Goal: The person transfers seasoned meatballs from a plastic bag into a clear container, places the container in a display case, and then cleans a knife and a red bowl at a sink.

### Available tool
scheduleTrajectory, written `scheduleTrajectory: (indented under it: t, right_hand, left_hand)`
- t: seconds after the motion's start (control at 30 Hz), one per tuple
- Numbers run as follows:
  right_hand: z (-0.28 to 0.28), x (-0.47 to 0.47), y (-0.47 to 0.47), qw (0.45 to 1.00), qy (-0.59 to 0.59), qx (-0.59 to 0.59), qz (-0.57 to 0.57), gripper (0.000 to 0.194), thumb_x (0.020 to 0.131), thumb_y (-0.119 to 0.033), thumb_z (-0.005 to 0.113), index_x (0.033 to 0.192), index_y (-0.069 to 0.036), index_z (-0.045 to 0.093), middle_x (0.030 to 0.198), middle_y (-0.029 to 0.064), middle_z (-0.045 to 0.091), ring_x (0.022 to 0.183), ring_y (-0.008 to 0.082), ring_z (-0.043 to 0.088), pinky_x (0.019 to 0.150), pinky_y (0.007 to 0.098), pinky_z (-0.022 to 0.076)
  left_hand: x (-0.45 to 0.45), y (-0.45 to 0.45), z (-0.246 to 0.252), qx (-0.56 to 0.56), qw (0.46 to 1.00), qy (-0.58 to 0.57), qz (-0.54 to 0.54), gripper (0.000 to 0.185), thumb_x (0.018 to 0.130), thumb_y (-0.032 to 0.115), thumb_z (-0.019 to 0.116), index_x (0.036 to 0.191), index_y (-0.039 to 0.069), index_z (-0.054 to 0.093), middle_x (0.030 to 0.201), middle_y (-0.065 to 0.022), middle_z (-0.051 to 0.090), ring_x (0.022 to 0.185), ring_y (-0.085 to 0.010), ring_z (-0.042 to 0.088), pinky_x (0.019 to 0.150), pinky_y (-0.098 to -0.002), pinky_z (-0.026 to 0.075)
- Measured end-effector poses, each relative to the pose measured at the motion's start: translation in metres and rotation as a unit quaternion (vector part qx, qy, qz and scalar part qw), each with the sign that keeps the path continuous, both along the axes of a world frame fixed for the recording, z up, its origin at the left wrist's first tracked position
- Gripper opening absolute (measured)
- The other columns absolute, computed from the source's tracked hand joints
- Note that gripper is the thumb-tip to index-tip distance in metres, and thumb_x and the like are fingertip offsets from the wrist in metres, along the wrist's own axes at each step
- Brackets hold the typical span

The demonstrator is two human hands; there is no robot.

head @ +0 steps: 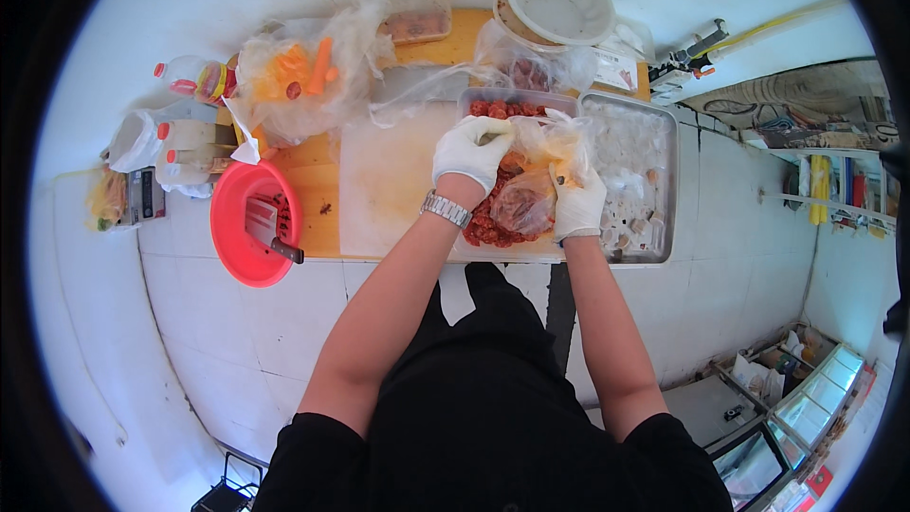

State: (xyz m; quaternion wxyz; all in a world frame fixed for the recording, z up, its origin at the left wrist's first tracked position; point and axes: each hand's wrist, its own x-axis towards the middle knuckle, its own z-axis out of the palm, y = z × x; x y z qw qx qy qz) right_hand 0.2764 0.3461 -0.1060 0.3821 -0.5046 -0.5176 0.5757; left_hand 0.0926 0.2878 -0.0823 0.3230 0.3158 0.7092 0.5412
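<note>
A clear plastic bag (525,200) with minced-looking meat in its lower part hangs over a plastic tub (469,250) of red, chunky meat (490,222). My left hand (469,154), in a white glove and with a metal watch at the wrist, pinches at the bag's upper left edge with curled fingers. On the right side, my gloved right hand (581,205) grips the bag's crumpled, orange-stained upper part. The bag and both hands hide much of the tub's contents.
A white cutting board (391,185) lies left of the tub. Farther left, a red basin (226,227) holds a cleaver (266,224). At right stands a metal tray (672,178) with clear plastic pieces. Behind are bagged carrots (320,67) and stacked plastic baskets (561,3).
</note>
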Motion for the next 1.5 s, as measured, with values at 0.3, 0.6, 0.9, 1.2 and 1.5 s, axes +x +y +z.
scheduleTrajectory:
  t: [0.3,0.6,0.9,1.2,1.5]
  right_hand:
    - [0.003,-0.006,-0.003,0.936,0.205,-0.277,-0.067,0.049,0.096,0.006,0.062,0.143,-0.004,0.054,0.131,0.0133,0.066,0.114,0.026,0.068,0.091,0.0401,0.0613]
    - [-0.003,-0.013,0.003,0.836,0.359,-0.413,-0.032,0.044,0.099,0.002,0.059,0.142,-0.009,0.054,0.13,0.0115,0.067,0.112,0.0263,0.07,0.088,0.0406,0.0619]
    - [0.046,-0.012,0.014,0.939,0.206,-0.257,-0.094,0.041,0.095,0.0,0.07,0.134,-0.007,0.06,0.119,0.0105,0.07,0.102,0.0226,0.071,0.078,0.0362,0.0606]
    - [0.024,0.0,0.024,0.861,0.295,-0.41,-0.063,0.031,0.103,-0.014,0.062,0.133,-0.01,0.06,0.121,0.0095,0.072,0.105,0.0268,0.073,0.083,0.042,0.0619]
    - [0.007,0.006,0.011,0.951,0.153,-0.258,-0.075,0.038,0.098,-0.005,0.069,0.136,-0.005,0.061,0.126,0.0089,0.071,0.112,0.0247,0.069,0.09,0.0394,0.0592]
  left_hand:
    - [0.031,-0.074,0.013,-0.013,0.995,0.033,-0.095,0.033,0.091,0.008,0.078,0.123,0.002,0.071,0.121,-0.0093,0.068,0.1,-0.0155,0.071,0.088,-0.0299,0.057]
    - [0.028,-0.06,-0.006,-0.071,0.995,0.007,-0.062,0.018,0.092,0.009,0.078,0.107,0.003,0.072,0.094,-0.003,0.072,0.081,-0.0094,0.068,0.075,-0.0272,0.056]
    - [0.024,-0.048,0.01,-0.028,0.997,-0.068,-0.029,0.009,0.097,0.008,0.073,0.104,0.003,0.07,0.089,0.0005,0.071,0.077,-0.0056,0.064,0.071,-0.0242,0.054]
    - [0.04,-0.08,-0.016,-0.173,0.816,-0.549,0.06,0.027,0.098,0.013,0.073,0.122,0.001,0.067,0.116,-0.0154,0.071,0.104,-0.0268,0.071,0.09,-0.0364,0.06]
    - [0.078,-0.078,-0.036,-0.063,0.701,-0.694,0.154,0.026,0.099,0.011,0.073,0.12,0.0,0.066,0.123,-0.0169,0.07,0.113,-0.0333,0.07,0.097,-0.0394,0.062]
